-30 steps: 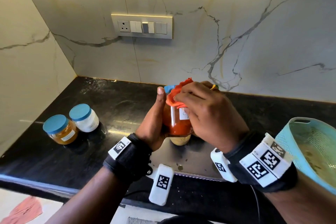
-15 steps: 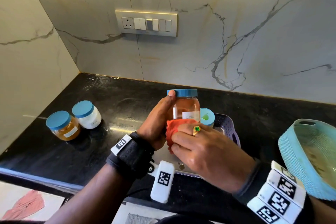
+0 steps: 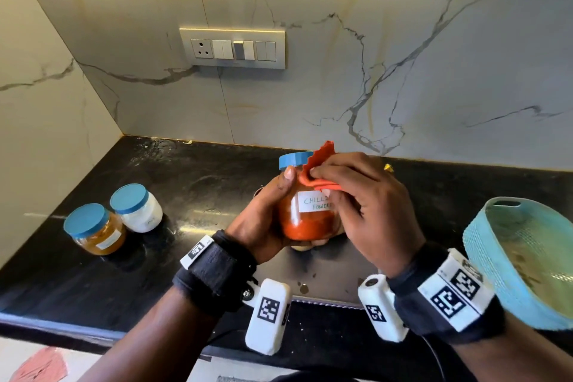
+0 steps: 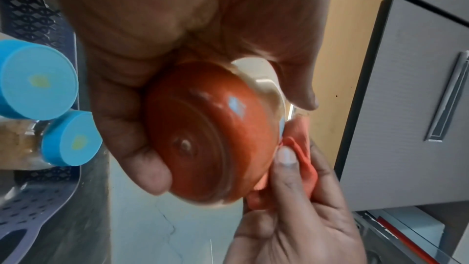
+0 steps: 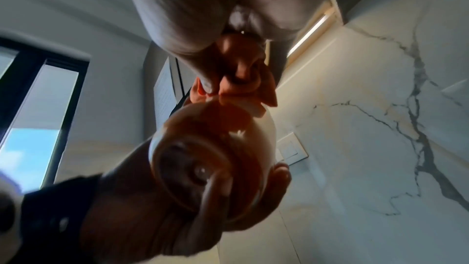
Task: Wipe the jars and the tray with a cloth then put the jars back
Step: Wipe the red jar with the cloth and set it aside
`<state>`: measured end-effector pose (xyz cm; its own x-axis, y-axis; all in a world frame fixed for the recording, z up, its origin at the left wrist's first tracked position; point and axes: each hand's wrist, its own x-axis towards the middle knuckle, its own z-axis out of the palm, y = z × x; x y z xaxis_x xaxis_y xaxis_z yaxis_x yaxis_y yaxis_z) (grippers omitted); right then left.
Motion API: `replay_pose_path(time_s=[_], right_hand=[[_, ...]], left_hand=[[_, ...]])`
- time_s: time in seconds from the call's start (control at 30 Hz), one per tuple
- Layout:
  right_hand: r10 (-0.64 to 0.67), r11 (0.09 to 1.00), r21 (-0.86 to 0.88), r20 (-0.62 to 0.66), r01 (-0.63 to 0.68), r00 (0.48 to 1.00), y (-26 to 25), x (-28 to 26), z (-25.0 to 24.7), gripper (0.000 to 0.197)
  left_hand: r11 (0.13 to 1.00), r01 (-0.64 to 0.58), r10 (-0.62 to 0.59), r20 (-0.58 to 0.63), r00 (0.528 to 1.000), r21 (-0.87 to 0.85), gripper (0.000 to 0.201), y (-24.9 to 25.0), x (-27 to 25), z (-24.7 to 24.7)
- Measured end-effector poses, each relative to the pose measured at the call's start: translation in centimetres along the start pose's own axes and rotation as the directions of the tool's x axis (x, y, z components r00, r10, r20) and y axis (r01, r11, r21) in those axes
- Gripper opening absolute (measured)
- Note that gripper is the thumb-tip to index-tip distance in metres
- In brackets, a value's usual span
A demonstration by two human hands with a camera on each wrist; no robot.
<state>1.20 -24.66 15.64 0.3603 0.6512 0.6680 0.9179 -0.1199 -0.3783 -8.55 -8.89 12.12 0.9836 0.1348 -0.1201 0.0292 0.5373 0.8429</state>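
- The left hand (image 3: 263, 226) is curling its fingers round the chilli powder jar (image 3: 307, 217), lifting it clear of the bench (image 3: 186, 195).
- The right hand (image 3: 366, 205) is pinching the orange cloth (image 3: 319, 170) against the jar's shoulder, just beneath its blue lid (image 3: 294, 160).
- The tray (image 4: 38, 208), seemingly grey, is carrying two blue-lidded jars (image 4: 50, 111).
- Two more jars (image 3: 114, 220) are standing on the bench to the left.

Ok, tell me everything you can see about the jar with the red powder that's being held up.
The clear rounded glass jar of red powder has a blue ribbed screw lid and a white handwritten label reading "CHILLI POWDER", partly covered. It is held nearly upright above the counter. The left hand grips its side and base; the right hand presses a folded orange cloth against its shoulder below the lid.
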Motion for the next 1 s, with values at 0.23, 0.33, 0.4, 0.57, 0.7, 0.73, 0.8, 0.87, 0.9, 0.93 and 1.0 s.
replay_pose_path(time_s=[0.23,0.33,0.4,0.57,0.7,0.73,0.8,0.87,0.9,0.93,1.0], right_hand=[[0.057,0.996,0.066,-0.022,-0.055,0.998,-0.4,0.3,0.4,0.027],[0.05,0.998,0.033,-0.023,-0.049,0.998,-0.7,0.5,0.5,0.027],[-0.037,0.998,-0.049,0.023,0.038,0.999,-1.3,0.9,0.6,0.029],[-0.239,0.923,-0.259,0.199,0.286,0.95,-3.1,1.4,0.9,0.026],[-0.119,0.991,-0.041,0.106,0.124,0.987,-1.4,1.1,0.2,0.026],[-0.039,0.998,0.042,0.057,0.037,0.998,-1.0,1.1,0.0,0.028],[0.035,0.994,0.105,0.016,-0.037,0.999,-0.5,1.1,-0.3,0.032],[-0.023,0.996,0.092,0.036,0.02,0.999,-0.5,1.1,-0.3,0.029],[-0.061,0.995,0.084,0.05,0.056,0.997,-0.7,1.0,-0.3,0.027],[-0.088,0.994,0.076,0.061,0.083,0.994,-0.9,1.0,-0.3,0.026],[-0.144,0.989,0.027,0.088,0.143,0.986,-1.5,0.4,-0.2,0.024]], left_hand=[[0.98,-0.178,0.174,0.056,0.983,0.088,0.065,0.3,-0.6,-0.3],[0.97,-0.16,0.184,-0.123,0.975,0.184,0.088,0.0,-0.3,-0.5],[0.958,-0.169,0.21,-0.166,0.964,0.231,0.092,-0.5,-0.1,-0.6],[0.967,-0.164,0.188,-0.112,0.976,0.196,0.072,-0.5,0.3,-0.8],[0.982,-0.155,0.16,-0.036,0.986,0.11,0.053,0.0,-0.9,-0.4],[0.988,-0.134,0.137,-0.023,0.99,0.082,0.054,0.1,-1.3,-0.3],[0.993,-0.104,0.104,0.002,0.995,0.053,0.063,0.0,-1.5,-0.4],[0.997,-0.067,0.067,-0.013,0.998,0.041,0.084,0.0,-1.4,-0.3],[0.998,-0.046,0.047,-0.034,0.998,0.031,0.093,0.0,-1.4,-0.2],[0.999,-0.031,0.033,-0.056,0.998,0.025,0.099,0.0,-1.3,-0.1],[1.0,-0.026,0.027,-0.098,0.995,0.016,0.1,-0.1,-1.0,0.1]])
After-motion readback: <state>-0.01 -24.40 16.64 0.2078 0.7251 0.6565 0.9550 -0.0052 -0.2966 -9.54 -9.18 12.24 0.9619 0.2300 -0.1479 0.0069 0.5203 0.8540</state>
